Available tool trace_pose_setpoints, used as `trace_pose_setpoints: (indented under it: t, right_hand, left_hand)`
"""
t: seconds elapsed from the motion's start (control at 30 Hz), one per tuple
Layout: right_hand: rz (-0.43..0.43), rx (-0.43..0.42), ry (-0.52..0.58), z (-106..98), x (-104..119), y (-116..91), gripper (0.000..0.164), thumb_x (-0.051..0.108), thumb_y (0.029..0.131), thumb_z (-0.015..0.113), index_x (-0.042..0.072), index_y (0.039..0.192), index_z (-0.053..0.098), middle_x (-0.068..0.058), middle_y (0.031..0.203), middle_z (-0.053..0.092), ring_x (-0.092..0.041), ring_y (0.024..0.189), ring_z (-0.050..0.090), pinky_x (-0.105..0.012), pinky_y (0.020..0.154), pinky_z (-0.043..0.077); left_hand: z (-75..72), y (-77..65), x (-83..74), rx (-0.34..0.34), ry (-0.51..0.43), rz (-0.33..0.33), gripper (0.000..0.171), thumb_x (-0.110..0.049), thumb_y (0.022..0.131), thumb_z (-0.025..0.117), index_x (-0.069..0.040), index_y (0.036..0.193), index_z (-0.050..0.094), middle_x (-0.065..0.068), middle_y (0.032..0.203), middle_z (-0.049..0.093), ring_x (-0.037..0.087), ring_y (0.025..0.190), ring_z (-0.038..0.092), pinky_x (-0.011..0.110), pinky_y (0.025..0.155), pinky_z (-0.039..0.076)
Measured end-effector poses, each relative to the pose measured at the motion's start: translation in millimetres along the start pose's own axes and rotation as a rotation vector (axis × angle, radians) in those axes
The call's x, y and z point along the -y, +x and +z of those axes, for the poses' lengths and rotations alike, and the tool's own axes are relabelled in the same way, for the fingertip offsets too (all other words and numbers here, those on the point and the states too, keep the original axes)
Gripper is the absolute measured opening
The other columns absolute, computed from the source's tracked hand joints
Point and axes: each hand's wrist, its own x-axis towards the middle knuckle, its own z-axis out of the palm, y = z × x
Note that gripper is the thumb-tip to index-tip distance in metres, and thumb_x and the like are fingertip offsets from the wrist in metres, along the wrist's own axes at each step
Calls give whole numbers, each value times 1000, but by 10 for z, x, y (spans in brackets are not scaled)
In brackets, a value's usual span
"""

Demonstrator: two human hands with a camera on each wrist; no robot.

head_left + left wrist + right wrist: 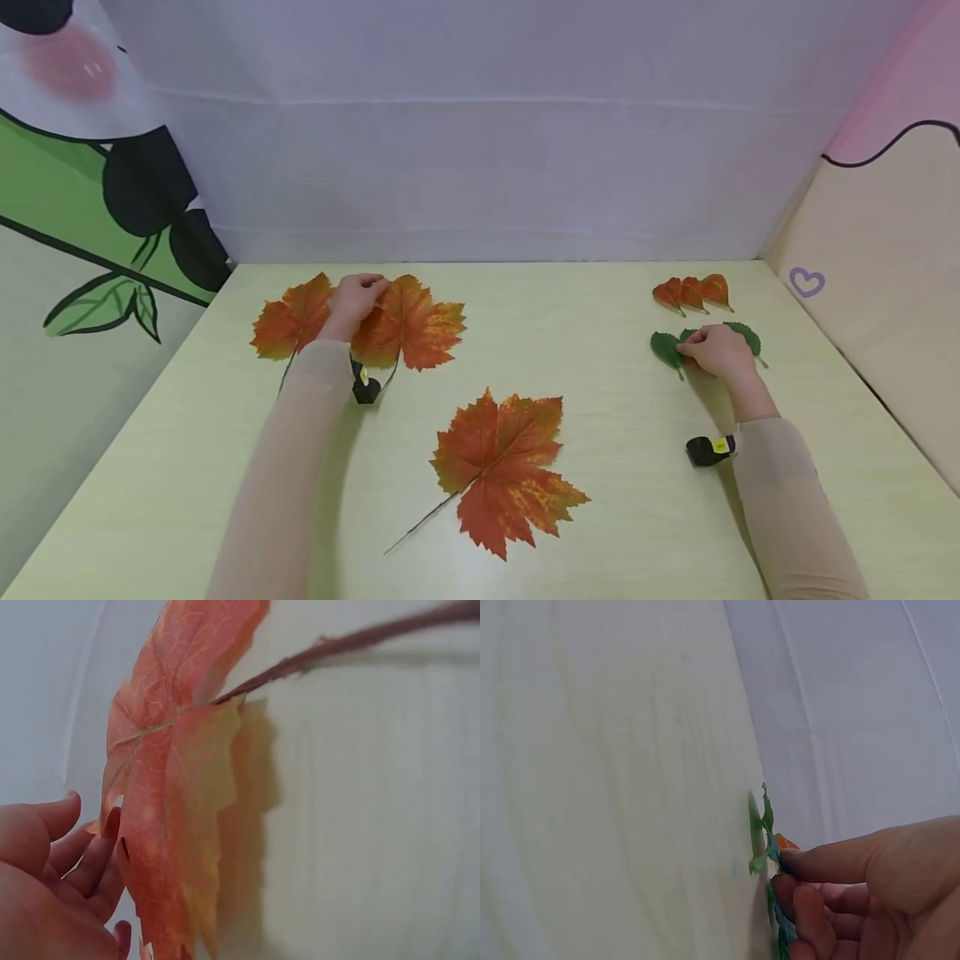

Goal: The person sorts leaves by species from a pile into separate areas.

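Note:
Two orange maple leaves lie side by side at the back left of the pale table. My left hand rests where they meet. In the left wrist view its fingertips touch the edge of one maple leaf, which stands raised off the table; the thumb is apart from it. At the right, my right hand covers the middle of a row of small green leaves. In the right wrist view my right hand pinches a green leaf between thumb and curled fingers.
A third orange maple leaf with a long stem lies near the table's middle front. Three small orange leaves sit in a row behind the green ones. Cloth walls close the table at the back and on both sides.

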Motion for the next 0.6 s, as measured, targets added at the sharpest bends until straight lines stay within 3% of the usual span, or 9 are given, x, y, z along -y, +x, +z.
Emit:
trace_pose_setpoints:
  t: [0.13, 0.3, 0.53, 0.6]
  right_hand:
    - [3, 5, 2, 0, -5, 6, 28, 28, 87, 57, -1, 88, 61, 0, 60, 58, -20, 66, 52, -33, 62, 37]
    - [16, 20, 6, -8, 7, -3, 29, 28, 88, 58, -1, 89, 60, 0, 61, 58, -20, 65, 52, -33, 62, 38]
    - [12, 19, 1, -5, 15, -12, 30, 29, 88, 58, -1, 89, 61, 0, 61, 58, -20, 66, 52, -33, 61, 38]
    - [12, 20, 2, -6, 25, -16, 30, 29, 88, 58, -1, 89, 61, 0, 60, 58, -19, 64, 52, -32, 60, 38]
  left_hand:
    - [-5, -27, -31, -6, -3, -22, 46, -36, 96, 43, -9, 132, 48, 14, 133, 48, 34, 127, 35, 59, 104, -8]
    - [-16, -100, -106, -20, 34, 43, 45, -37, 95, 45, -9, 130, 51, 14, 129, 51, 34, 121, 42, 60, 104, -3]
    - [78, -364, -359, 123, -6, 99, 38, -35, 92, 51, -13, 123, 55, 10, 124, 52, 29, 110, 47, 48, 99, 33]
    - [119, -458, -417, 168, 17, 146, 38, -35, 92, 52, -12, 122, 56, 10, 121, 54, 29, 109, 48, 46, 98, 34]
